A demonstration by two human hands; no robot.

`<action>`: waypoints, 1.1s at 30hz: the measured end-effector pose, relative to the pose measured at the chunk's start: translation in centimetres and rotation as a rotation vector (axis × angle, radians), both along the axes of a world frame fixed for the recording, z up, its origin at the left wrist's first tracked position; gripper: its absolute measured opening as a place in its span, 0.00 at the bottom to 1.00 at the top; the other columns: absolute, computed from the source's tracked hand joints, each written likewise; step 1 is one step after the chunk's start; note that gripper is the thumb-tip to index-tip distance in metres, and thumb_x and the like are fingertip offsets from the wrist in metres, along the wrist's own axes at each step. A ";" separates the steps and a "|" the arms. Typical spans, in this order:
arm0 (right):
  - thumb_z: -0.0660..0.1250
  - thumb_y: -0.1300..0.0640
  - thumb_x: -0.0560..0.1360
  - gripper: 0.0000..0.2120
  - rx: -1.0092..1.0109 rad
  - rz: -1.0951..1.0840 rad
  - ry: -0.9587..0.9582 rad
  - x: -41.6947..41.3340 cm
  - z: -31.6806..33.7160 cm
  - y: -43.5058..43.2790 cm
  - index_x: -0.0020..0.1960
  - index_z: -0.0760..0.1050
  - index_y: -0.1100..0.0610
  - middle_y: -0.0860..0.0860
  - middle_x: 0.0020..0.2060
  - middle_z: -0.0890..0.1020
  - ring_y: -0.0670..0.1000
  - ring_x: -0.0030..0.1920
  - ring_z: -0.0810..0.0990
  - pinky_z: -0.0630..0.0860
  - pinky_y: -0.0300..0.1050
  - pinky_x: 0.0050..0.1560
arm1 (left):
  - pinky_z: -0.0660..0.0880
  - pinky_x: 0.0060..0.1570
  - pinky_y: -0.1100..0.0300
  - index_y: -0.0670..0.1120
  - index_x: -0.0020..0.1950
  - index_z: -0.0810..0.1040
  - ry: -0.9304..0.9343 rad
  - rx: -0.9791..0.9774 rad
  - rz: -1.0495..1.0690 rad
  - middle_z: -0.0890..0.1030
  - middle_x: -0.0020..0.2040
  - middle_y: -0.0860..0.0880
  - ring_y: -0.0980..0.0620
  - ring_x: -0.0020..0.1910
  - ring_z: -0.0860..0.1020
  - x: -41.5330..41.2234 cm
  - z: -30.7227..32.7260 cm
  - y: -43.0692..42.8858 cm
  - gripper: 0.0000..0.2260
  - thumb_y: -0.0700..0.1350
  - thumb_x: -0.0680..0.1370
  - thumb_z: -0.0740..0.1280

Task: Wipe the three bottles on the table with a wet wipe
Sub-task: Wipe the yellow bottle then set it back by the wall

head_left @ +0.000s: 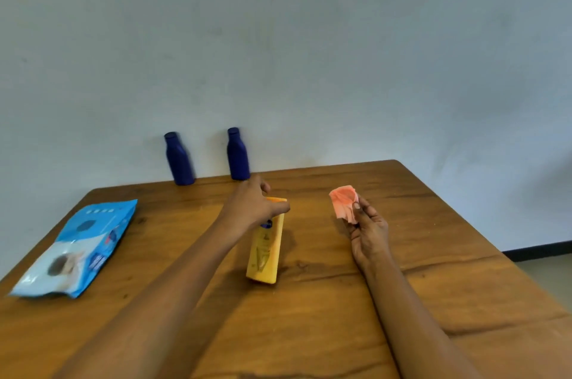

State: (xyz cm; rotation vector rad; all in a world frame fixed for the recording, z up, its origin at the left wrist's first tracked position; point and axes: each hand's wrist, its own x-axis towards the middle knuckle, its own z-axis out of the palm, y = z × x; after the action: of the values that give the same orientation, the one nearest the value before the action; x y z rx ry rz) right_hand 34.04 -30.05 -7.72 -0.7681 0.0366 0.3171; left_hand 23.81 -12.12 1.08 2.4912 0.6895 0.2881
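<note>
- My left hand (pixel 252 204) is gripping the top end of the yellow bottle (pixel 265 247), fingers clenched around it; the bottle is standing tilted at mid-worktop (pixel 340 301).
- My right hand (pixel 368 231) is pinching a crumpled pink wet wipe (pixel 343 200) between thumb and fingers, above the worktop.
- Two blue bottles (pixel 179 159) (pixel 238 154) are standing upright at the far edge.
- A blue wipes pack (pixel 77 250) is lying at the left.
</note>
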 end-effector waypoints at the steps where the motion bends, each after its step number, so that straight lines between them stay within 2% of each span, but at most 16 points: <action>1: 0.63 0.66 0.75 0.07 0.000 0.002 -0.009 -1.1 -0.1 0.0 0.49 0.76 0.57 0.50 0.33 0.84 0.47 0.34 0.83 0.80 0.42 0.31 | 0.72 0.37 0.60 0.50 0.57 0.71 0.087 0.048 0.011 0.75 0.52 0.51 0.53 0.47 0.75 -1.2 -0.1 0.0 0.24 0.57 0.67 0.72; 5: 0.61 0.67 0.77 0.07 -0.029 0.048 -0.048 -5.0 -0.3 0.1 0.49 0.76 0.59 0.50 0.34 0.84 0.46 0.34 0.83 0.80 0.40 0.30 | 0.77 0.47 0.54 0.45 0.60 0.72 0.421 0.155 0.024 0.77 0.52 0.49 0.49 0.49 0.77 -4.2 -1.0 0.2 0.29 0.62 0.68 0.70; 7: 0.61 0.68 0.77 0.08 -0.053 0.079 -0.070 -6.3 -0.3 0.0 0.51 0.77 0.59 0.52 0.38 0.84 0.47 0.37 0.83 0.82 0.43 0.35 | 0.78 0.51 0.53 0.45 0.61 0.70 0.558 0.134 0.023 0.76 0.51 0.48 0.49 0.49 0.77 -5.1 -1.8 0.2 0.29 0.62 0.70 0.69; 9: 0.62 0.68 0.76 0.08 -0.073 0.104 -0.078 -7.2 -0.5 0.0 0.52 0.77 0.60 0.54 0.42 0.83 0.49 0.40 0.83 0.81 0.49 0.42 | 0.78 0.50 0.55 0.45 0.59 0.72 0.624 0.114 0.019 0.77 0.48 0.48 0.50 0.46 0.79 -5.8 -2.3 0.4 0.26 0.62 0.71 0.69; 11: 0.61 0.68 0.76 0.09 -0.086 0.129 -0.079 -8.0 -0.5 0.0 0.52 0.77 0.60 0.54 0.42 0.84 0.49 0.40 0.83 0.82 0.48 0.39 | 0.78 0.46 0.60 0.44 0.57 0.73 0.660 0.069 0.013 0.78 0.46 0.48 0.51 0.44 0.80 -6.5 -2.8 0.7 0.25 0.62 0.72 0.68; 13: 0.61 0.69 0.76 0.09 -0.102 0.155 -0.090 -8.7 -0.3 -0.1 0.51 0.78 0.60 0.52 0.40 0.85 0.48 0.40 0.83 0.81 0.41 0.35 | 0.76 0.39 0.62 0.44 0.57 0.74 0.689 0.009 0.009 0.78 0.48 0.47 0.51 0.44 0.81 -7.2 -3.1 0.9 0.26 0.63 0.72 0.68; 16: 0.60 0.69 0.76 0.10 -0.114 0.180 -0.113 -9.4 -0.2 0.0 0.50 0.78 0.60 0.51 0.38 0.85 0.47 0.39 0.83 0.79 0.38 0.35 | 0.73 0.33 0.63 0.45 0.58 0.71 0.696 -0.028 -0.029 0.78 0.49 0.46 0.52 0.40 0.78 -8.7 -2.8 1.9 0.33 0.70 0.68 0.65; 18: 0.60 0.69 0.76 0.09 -0.119 0.182 -0.123 -9.5 -0.2 0.0 0.50 0.78 0.60 0.51 0.38 0.85 0.46 0.39 0.83 0.79 0.38 0.35 | 0.75 0.40 0.60 0.49 0.60 0.69 0.639 -0.018 -0.148 0.78 0.52 0.47 0.53 0.45 0.77 -9.5 -2.2 3.9 0.31 0.71 0.69 0.63; 19: 0.61 0.68 0.75 0.09 -0.122 0.186 -0.124 -9.5 -0.1 0.0 0.50 0.78 0.60 0.51 0.39 0.85 0.46 0.39 0.83 0.79 0.38 0.35 | 0.75 0.47 0.58 0.52 0.62 0.68 0.618 -0.037 -0.262 0.76 0.58 0.48 0.53 0.51 0.76 -9.8 -1.9 5.3 0.29 0.69 0.69 0.65; 21: 0.65 0.65 0.71 0.10 -0.134 0.204 -0.131 -9.6 0.0 0.2 0.51 0.78 0.60 0.52 0.41 0.85 0.47 0.41 0.83 0.80 0.38 0.38 | 0.70 0.61 0.53 0.59 0.69 0.62 0.610 -0.073 -0.546 0.68 0.69 0.52 0.52 0.65 0.68 -10.1 -1.4 7.3 0.33 0.62 0.68 0.72; 23: 0.65 0.63 0.67 0.13 -0.141 0.226 -0.143 -9.6 0.1 0.3 0.51 0.78 0.60 0.52 0.41 0.85 0.47 0.41 0.83 0.80 0.38 0.39 | 0.63 0.67 0.50 0.65 0.72 0.57 0.654 0.001 -0.759 0.61 0.73 0.54 0.53 0.70 0.59 -9.2 -1.8 8.3 0.39 0.56 0.67 0.75; 25: 0.65 0.63 0.66 0.13 -0.143 0.225 -0.149 -9.5 0.2 0.4 0.51 0.78 0.61 0.52 0.41 0.85 0.47 0.41 0.83 0.80 0.38 0.38 | 0.61 0.68 0.49 0.66 0.73 0.55 0.681 0.142 -0.893 0.59 0.73 0.53 0.51 0.70 0.56 -7.5 -2.5 8.2 0.41 0.52 0.69 0.76; 27: 0.65 0.63 0.67 0.14 -0.152 0.226 -0.149 -9.2 0.1 0.5 0.52 0.77 0.61 0.53 0.42 0.85 0.47 0.41 0.83 0.80 0.38 0.38 | 0.63 0.66 0.49 0.66 0.73 0.55 0.668 0.222 -0.979 0.61 0.70 0.52 0.51 0.68 0.59 -5.7 -3.0 8.0 0.40 0.52 0.69 0.76; 31: 0.67 0.62 0.67 0.13 -0.151 0.252 -0.140 -8.5 -0.2 0.7 0.51 0.79 0.62 0.54 0.43 0.84 0.49 0.42 0.83 0.81 0.41 0.38 | 0.67 0.65 0.48 0.65 0.68 0.66 0.643 0.194 -1.070 0.63 0.65 0.55 0.53 0.65 0.62 -4.3 -3.4 8.5 0.32 0.51 0.69 0.75; 33: 0.72 0.59 0.61 0.15 -0.157 0.263 -0.136 -8.3 -0.2 0.8 0.47 0.82 0.59 0.55 0.43 0.84 0.49 0.42 0.83 0.81 0.42 0.39 | 0.69 0.63 0.48 0.63 0.66 0.69 0.592 0.125 -1.066 0.65 0.65 0.55 0.52 0.64 0.64 -4.7 -3.9 9.0 0.29 0.50 0.68 0.76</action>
State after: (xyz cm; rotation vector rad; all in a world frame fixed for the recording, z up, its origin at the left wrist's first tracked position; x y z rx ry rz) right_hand 25.76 -29.29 -7.93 -0.9512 -0.1708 0.5157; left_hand 19.07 -3.11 -2.81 2.6716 -0.5320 -0.8287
